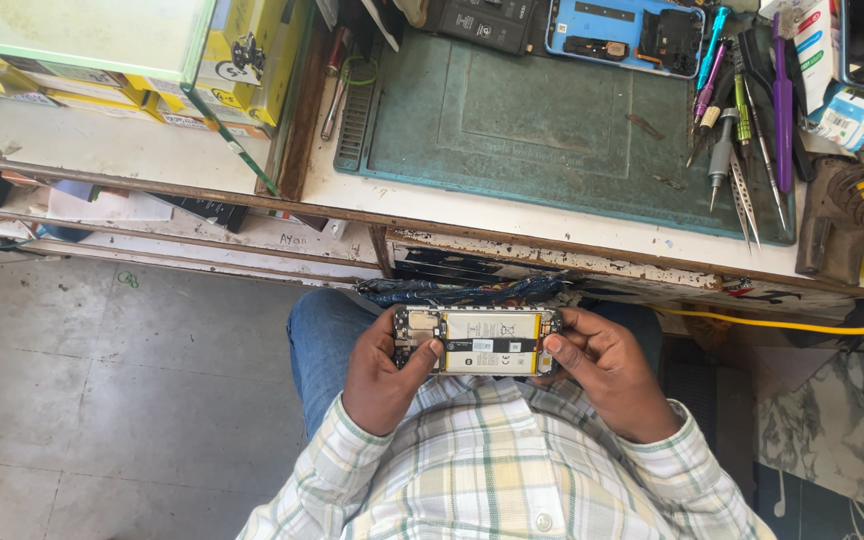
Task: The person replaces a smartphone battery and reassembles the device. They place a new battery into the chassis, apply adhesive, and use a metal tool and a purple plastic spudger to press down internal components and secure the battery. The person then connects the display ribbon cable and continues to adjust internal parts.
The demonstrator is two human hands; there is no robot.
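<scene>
An opened phone (479, 340) with its back cover off lies sideways between both hands, above my lap. Its pale battery and circuit board face up. My left hand (384, 375) grips the phone's left end, thumb pressed on the board beside the battery. My right hand (602, 365) holds the right end, thumb resting on the battery's edge. Both sleeves are pale plaid.
A green work mat (552, 120) covers the bench above. A blue phone back (624, 35) and a dark battery (477, 22) lie at its far edge. Screwdrivers and tweezers (742, 120) sit right. A yellow cable (802, 322) runs right. Yellow boxes (252, 60) stand left.
</scene>
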